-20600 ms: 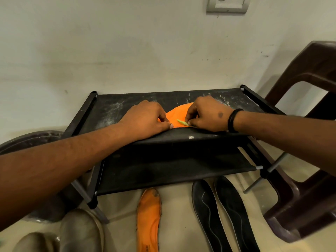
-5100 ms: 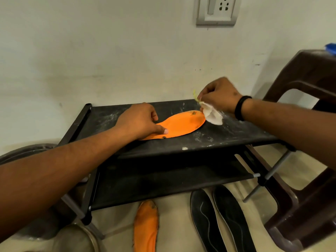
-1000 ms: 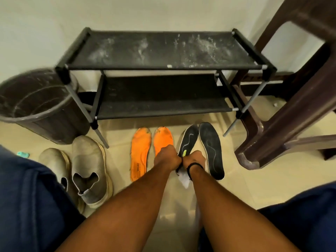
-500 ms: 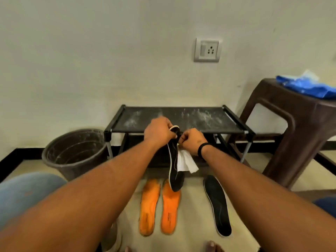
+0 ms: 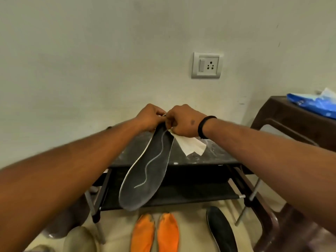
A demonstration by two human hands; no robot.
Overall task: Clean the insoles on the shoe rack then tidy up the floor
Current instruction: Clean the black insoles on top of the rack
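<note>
Black foam insole with pale wavy line (image 5: 147, 171) hangs before dusty black shoe rack (image 5: 214, 157); we grip its top, left hand (image 5: 151, 118), right hand (image 5: 183, 122) also pinching white tissue (image 5: 190, 145). No readable writing.

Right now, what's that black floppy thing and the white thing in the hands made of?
The black insole looks like foam topped with matte fabric: it hangs bent, with a pale edge. The white wipe looks like thin tissue or cloth; it drapes with creases, so I can't tell which.
</note>
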